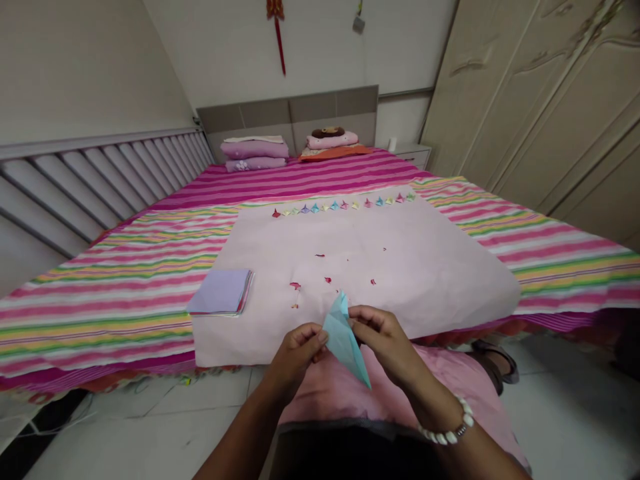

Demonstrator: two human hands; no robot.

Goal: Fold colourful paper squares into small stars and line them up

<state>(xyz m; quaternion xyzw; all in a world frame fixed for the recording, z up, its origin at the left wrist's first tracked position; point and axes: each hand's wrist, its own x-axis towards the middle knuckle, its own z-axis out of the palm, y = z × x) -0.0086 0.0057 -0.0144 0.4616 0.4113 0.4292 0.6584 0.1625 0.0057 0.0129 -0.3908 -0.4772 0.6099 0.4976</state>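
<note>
A folded light-blue paper (345,340) is held over my lap, pointed at both ends. My left hand (296,357) pinches its left edge with closed fingers. My right hand (383,337), with a white bead bracelet at the wrist, pinches its right edge. Both hands hover just in front of the near edge of a pale pink sheet (400,280) spread on the bed.
A stack of coloured paper squares (223,292) lies at the sheet's left. A row of several small folded paper figures (345,205) lines its far edge, with tiny red scraps (295,287) nearer. The striped bed (115,280) has folded bedding (255,152) at the head. A wardrobe (540,100) stands right.
</note>
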